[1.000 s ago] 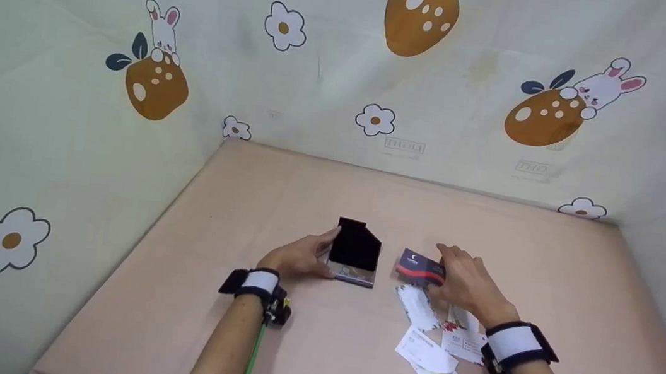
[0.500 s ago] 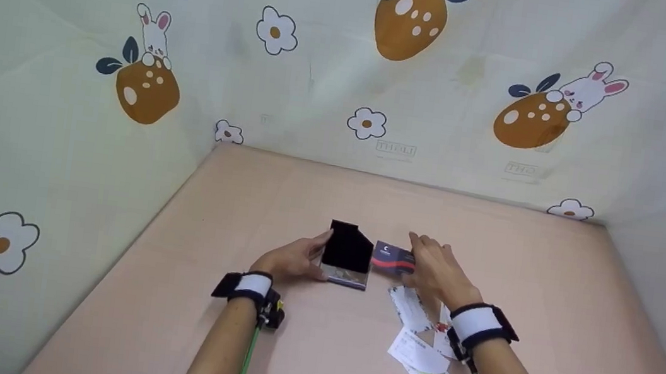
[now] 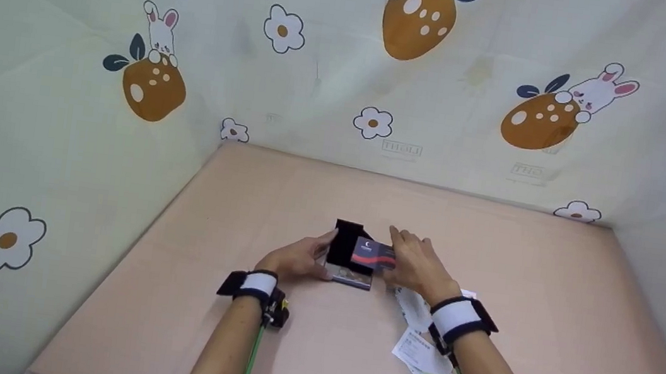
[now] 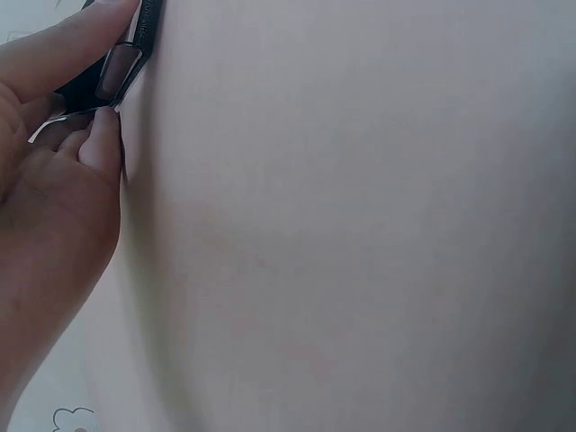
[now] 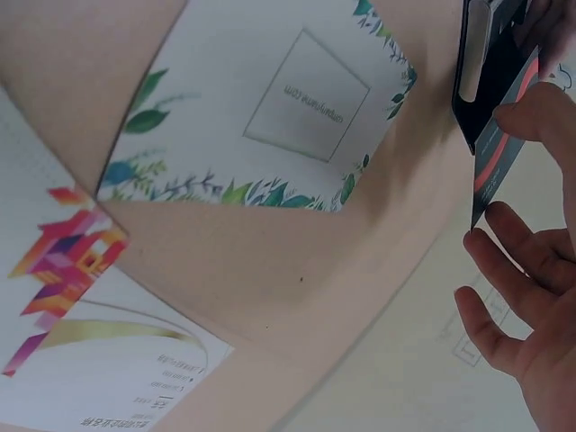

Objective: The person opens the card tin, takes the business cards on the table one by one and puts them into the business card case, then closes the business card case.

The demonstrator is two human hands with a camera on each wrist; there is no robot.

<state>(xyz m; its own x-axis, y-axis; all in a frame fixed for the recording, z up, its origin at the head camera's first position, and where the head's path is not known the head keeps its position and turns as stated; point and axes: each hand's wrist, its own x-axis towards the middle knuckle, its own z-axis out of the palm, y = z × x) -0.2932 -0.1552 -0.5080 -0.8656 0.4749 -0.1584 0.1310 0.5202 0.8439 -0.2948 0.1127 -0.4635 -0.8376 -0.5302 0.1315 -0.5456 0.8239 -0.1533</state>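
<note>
**Hidden and cut off**

Right half of the black card case (image 3: 352,254) covered by the dark card (image 3: 372,255). Loose cards (image 3: 423,357) partly under the right hand (image 3: 418,267). In the left wrist view, left hand (image 4: 54,171) cropped at the edge. Card print too small to read.

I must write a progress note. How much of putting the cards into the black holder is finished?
Done: the black card holder stands open, steadied by the left hand.
In hand: the right hand pinches the dark red-striped card at the holder's mouth, not yet seated.
Left: several white cards lie on the table.
</note>
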